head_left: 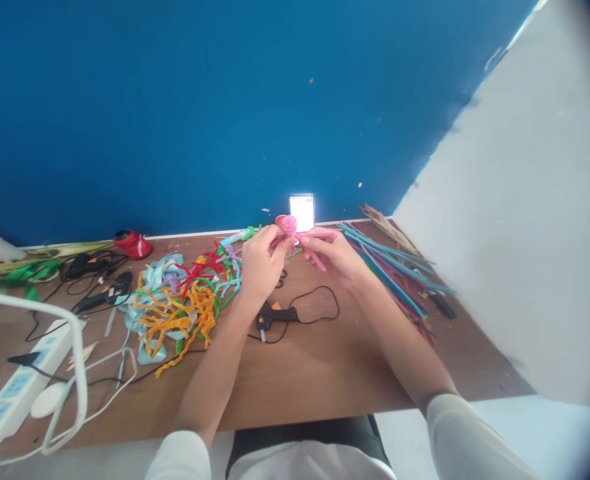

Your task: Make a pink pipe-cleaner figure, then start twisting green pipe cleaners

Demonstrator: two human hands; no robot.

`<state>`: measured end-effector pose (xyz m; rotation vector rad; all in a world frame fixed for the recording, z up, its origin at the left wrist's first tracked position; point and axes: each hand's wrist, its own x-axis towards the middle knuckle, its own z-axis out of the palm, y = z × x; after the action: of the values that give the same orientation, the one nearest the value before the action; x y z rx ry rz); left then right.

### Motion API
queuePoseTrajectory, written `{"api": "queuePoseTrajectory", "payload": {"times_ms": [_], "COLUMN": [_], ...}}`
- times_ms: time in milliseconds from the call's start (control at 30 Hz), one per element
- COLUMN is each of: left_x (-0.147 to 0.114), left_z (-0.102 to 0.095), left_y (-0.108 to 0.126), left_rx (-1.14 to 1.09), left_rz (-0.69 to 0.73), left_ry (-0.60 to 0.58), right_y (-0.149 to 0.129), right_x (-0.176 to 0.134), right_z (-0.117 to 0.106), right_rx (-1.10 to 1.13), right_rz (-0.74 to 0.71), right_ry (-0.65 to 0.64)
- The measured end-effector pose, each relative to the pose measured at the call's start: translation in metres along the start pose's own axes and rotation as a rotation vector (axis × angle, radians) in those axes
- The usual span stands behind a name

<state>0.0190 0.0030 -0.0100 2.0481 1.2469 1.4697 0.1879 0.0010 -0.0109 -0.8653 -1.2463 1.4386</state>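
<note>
Raised above the far part of the table, my left hand (pixel 262 261) is closed on a pink pipe cleaner coil (pixel 289 225) that looks like a small rosette. My right hand (pixel 335 257) pinches the pink pipe cleaner strands (pixel 315 259) that run out from it to the right. The fingertips of both hands nearly meet. Behind them a bright phone-like screen (pixel 303 212) leans by the wall. A black glue gun (pixel 276 316) lies on the table below the hands, its cord looping to the right.
Left of my arms lies a heap of orange pipe cleaners (pixel 185 313) with pale blue ribbon (pixel 147 320). Long straight pipe cleaners (pixel 389 267) are spread at the right. A white power strip (pixel 35 373) and a white tube frame (pixel 79 360) stand at the left. A blue wall (pixel 199 120) closes the back.
</note>
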Motion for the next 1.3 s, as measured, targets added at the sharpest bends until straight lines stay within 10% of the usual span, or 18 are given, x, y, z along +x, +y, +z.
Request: {"api": "queuePoseTrajectory", "payload": {"times_ms": [267,600,733,900,1067,1300], "left_x": [-0.001,0.005,0.003,0.000,0.001,0.000], "left_z": [0.002,-0.003,0.002,0.006,0.005,0.008], "left_y": [0.002,-0.003,-0.007,-0.006,-0.005,-0.010], "left_rx": [-0.088,-0.647,-0.508,-0.180,0.076,0.227], "left_rz": [-0.055,-0.465,-0.326,-0.118,0.106,0.301], "left_ry": [-0.060,-0.318,-0.206,-0.106,-0.066,-0.102], "right_y": [-0.001,-0.010,-0.007,-0.007,-0.006,-0.002], "right_x": [-0.001,-0.011,-0.007,-0.001,0.000,0.001], "right_z": [0.000,-0.018,-0.015,-0.016,-0.023,-0.024], "right_rx": [-0.300,-1.558,-1.355,-0.714,-0.400,-0.284], "right_rz": [-0.309,-1.029,-0.946,-0.483,-0.156,-0.093], "right_ry": [0.005,-0.063,0.028,0.060,-0.119,-0.176]}}
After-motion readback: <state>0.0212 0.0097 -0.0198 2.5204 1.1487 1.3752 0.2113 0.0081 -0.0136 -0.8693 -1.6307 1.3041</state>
